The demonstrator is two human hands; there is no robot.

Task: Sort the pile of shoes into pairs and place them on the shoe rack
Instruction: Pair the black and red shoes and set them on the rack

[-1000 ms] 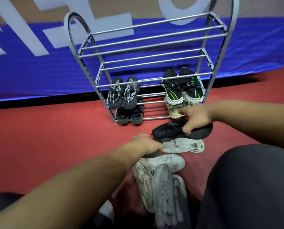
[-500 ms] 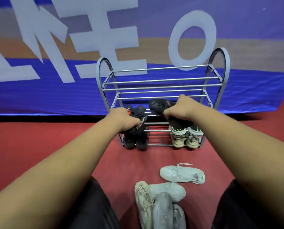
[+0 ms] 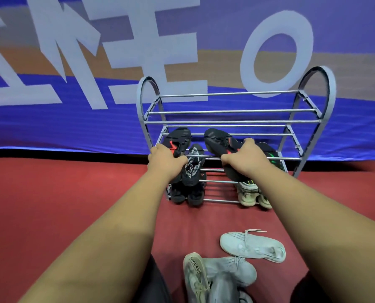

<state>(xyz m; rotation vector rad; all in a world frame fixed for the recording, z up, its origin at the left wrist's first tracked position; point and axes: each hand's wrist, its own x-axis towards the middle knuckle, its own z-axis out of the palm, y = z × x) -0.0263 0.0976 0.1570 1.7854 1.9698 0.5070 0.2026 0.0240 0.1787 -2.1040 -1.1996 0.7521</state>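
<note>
Banner (image 3: 73, 119), blue w/ white letters, fills back wall above red floor (image 3: 51, 204). Grey shoe rack (image 3: 226, 111) stands vs banner; top tiers bare, lower tiers w/ dark pairs on L side, green-striped pair + beige pair (image 3: 251, 194) on R. Left hand (image 3: 168, 160) clamped round black/red shoe (image 3: 177, 138), right hand (image 3: 245, 157) clamped round its mate (image 3: 218, 138), both at mid tier. Pale shoes (image 3: 252, 246) lie loose on floor nr knees.

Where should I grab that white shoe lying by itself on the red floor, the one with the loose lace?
Take the lone white shoe from above, pinching the sides of its opening near the heel, at the right end. It lies flat, sole down, toe pointing left, clear of the other white shoes, so nothing blocks a top approach. Avoid the loose lace.
</note>
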